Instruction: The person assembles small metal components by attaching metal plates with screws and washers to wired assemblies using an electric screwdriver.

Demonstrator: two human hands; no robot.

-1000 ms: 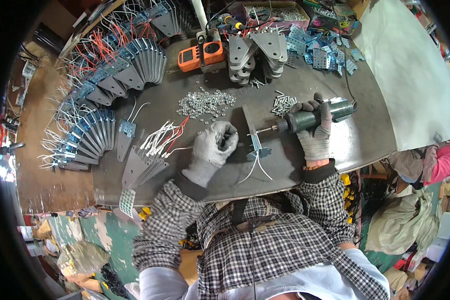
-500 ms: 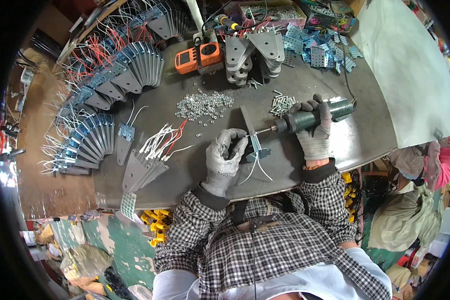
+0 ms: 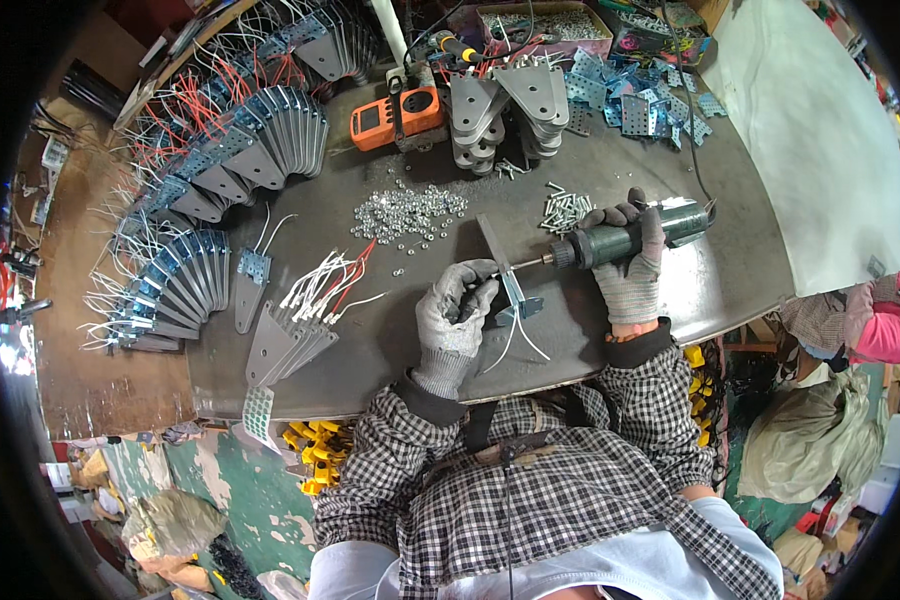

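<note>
My right hand (image 3: 628,262), in a grey glove, wraps round a dark green electric screwdriver (image 3: 610,243) lying level and pointing left. Its bit (image 3: 533,262) meets the right face of a grey metal plate (image 3: 493,240), which stands on edge. A blue perforated bracket (image 3: 530,306) and two white wires (image 3: 516,335) are at the plate's near end. On the plate's other side my left hand (image 3: 454,315), also gloved, is closed with its fingertips against the plate, level with the bit. Whatever those fingers pinch is hidden.
Loose nuts (image 3: 408,215) and a heap of screws (image 3: 567,208) lie beyond my hands. Plates with wires (image 3: 288,335) are stacked left, near rows of wired plates (image 3: 175,285). An orange meter (image 3: 373,123), hanging grey plates (image 3: 532,95) and blue brackets (image 3: 635,112) stand at the back.
My left hand has shifted very slightly to the right along with its sleeve. The white wires have swung a little; the screwdriver stays against the plate.
</note>
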